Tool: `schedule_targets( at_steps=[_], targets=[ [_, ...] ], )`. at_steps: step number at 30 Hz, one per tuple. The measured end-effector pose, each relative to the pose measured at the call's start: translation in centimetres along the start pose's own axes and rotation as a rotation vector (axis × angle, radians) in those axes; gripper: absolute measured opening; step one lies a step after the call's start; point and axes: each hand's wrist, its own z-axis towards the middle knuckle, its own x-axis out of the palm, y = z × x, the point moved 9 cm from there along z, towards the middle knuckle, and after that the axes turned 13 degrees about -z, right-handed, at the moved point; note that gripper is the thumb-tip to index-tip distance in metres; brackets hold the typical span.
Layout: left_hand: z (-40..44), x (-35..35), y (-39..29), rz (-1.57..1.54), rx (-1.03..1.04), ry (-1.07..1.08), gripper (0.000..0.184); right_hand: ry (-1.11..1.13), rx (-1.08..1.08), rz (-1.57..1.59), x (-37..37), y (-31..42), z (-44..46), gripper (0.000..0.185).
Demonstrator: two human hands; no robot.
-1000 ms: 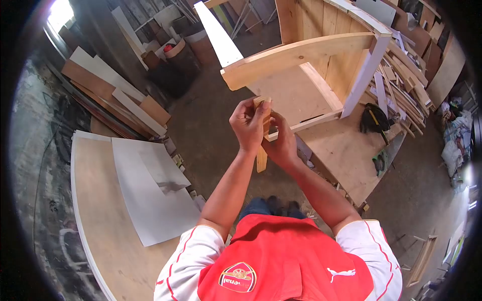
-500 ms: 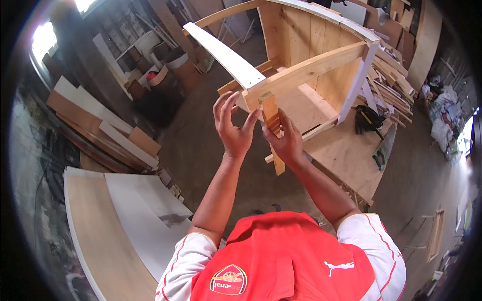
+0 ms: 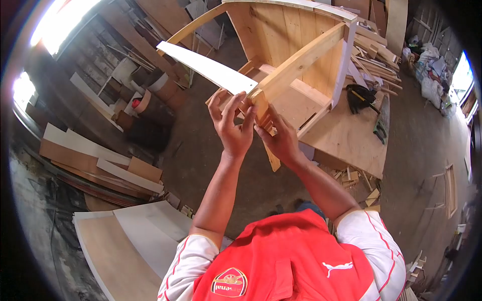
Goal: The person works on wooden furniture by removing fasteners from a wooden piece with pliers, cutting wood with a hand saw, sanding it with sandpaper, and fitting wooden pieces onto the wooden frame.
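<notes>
My right hand (image 3: 281, 136) grips a short wooden piece (image 3: 261, 108) that stands roughly upright against the near corner of a wooden frame (image 3: 304, 55). At that same corner, my left hand (image 3: 233, 125) has its fingers spread and curved, with fingertips by the end of the white board (image 3: 206, 66) and the piece's left side. The lower end of the piece sticks out below my right hand. Plank panels form the far side of the frame, and its corner hides part of what my left fingertips touch.
The frame stands on a plywood worktop (image 3: 351, 135) holding a dark glove-like item (image 3: 359, 98) and green-handled pliers (image 3: 380, 131). Wood strips (image 3: 376, 65) are heaped at the right. Boards (image 3: 95, 160) lean at the left, near large sheets (image 3: 120, 251).
The wooden piece has gone from between both hands up to the frame's corner. My left hand has opened off it and moved to the corner. The view has shifted, bringing the frame lower and leftward.
</notes>
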Motion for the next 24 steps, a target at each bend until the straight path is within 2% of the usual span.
schedule_targets(
  at_steps=[3,6,15,24],
  targets=[
    [-0.02,0.34,-0.55,0.070,0.065,0.022,0.038,0.005,-0.026,-0.014,0.29,-0.41,0.10,0.078],
    [-0.26,0.40,-0.10,0.033,0.000,-0.040,0.040,0.012,-0.054,-0.014,0.45,-0.59,0.31,0.080],
    [-0.58,0.57,0.01,0.086,0.068,-0.047,0.038,0.020,-0.094,0.009,0.79,-0.16,0.27,0.082],
    [-0.82,0.39,0.44,0.091,0.036,-0.062,0.039,0.012,-0.137,0.050,0.96,-0.38,0.47,0.080]
  ],
)
